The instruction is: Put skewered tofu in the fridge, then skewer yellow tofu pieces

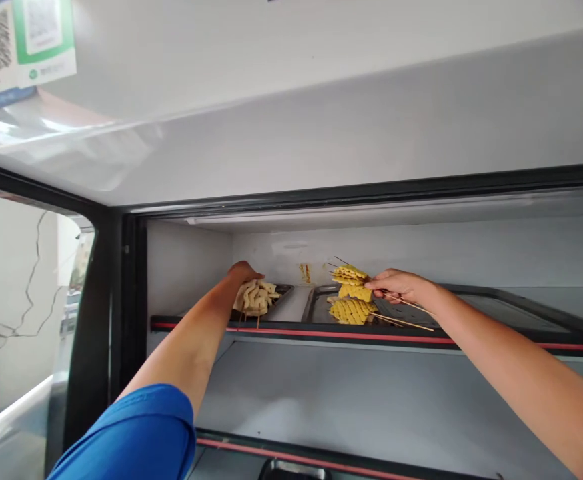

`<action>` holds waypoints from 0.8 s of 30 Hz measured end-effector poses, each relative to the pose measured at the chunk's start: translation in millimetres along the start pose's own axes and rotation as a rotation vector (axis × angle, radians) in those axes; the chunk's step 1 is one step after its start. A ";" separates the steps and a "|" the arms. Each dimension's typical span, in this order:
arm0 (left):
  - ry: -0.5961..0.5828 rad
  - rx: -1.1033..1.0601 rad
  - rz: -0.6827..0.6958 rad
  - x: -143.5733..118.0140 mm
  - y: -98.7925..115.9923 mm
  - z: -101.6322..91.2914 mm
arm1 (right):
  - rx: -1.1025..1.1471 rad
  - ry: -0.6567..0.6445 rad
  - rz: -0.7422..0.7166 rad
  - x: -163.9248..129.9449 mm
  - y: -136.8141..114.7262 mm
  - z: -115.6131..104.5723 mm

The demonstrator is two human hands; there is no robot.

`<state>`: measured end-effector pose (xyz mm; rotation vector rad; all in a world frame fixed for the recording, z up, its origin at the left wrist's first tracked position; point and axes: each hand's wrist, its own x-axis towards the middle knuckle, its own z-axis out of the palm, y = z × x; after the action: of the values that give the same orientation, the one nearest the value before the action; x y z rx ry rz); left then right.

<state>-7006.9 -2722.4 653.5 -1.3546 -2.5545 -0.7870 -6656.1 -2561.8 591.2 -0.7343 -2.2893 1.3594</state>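
On the upper shelf, my right hand (396, 285) is closed around the sticks of several yellow skewers (350, 275), holding them just over the right tray. Beneath them, another yellow food skewer (352, 311) lies on that metal tray (309, 305), its sticks pointing right. At the left, my left hand (244, 270) reaches to the back side of a pile of pale, folded food on skewers (256, 297), which sits at a smaller dark tray (285, 291). The left thumb shows, but the other fingers are hidden, so its grip is unclear.
Both arms reach into a white cabinet whose upper shelf has a red-striped front edge (331, 333). A lower shelf (311, 450) holds part of a dark tray (294, 470). A black post (111, 320) stands left, and QR code cards (21, 47) hang at upper left.
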 end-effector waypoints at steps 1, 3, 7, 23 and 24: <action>0.044 0.031 -0.021 -0.4 5.7 -3.1 | 0.003 0.001 0.000 0.2 0.1 -0.3; 0.104 0.117 -0.075 -10.7 15.8 -12.2 | 0.005 0.002 -0.001 -0.5 0.2 -0.4; 0.186 0.381 -0.026 -75.9 21.9 -32.4 | 0.000 0.000 -0.018 -6.2 -1.2 -0.2; -0.200 -0.044 -0.262 -171.0 -15.3 -15.8 | 0.008 -0.092 -0.023 -10.4 -1.0 7.6; -0.128 -0.046 -0.240 -169.8 -15.8 -18.7 | 0.007 -0.097 -0.026 -9.2 0.2 7.5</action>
<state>-6922.7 -2862.9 602.4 -1.1586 -2.8548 -0.8255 -6653.0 -2572.5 587.0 -0.6465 -2.3591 1.4195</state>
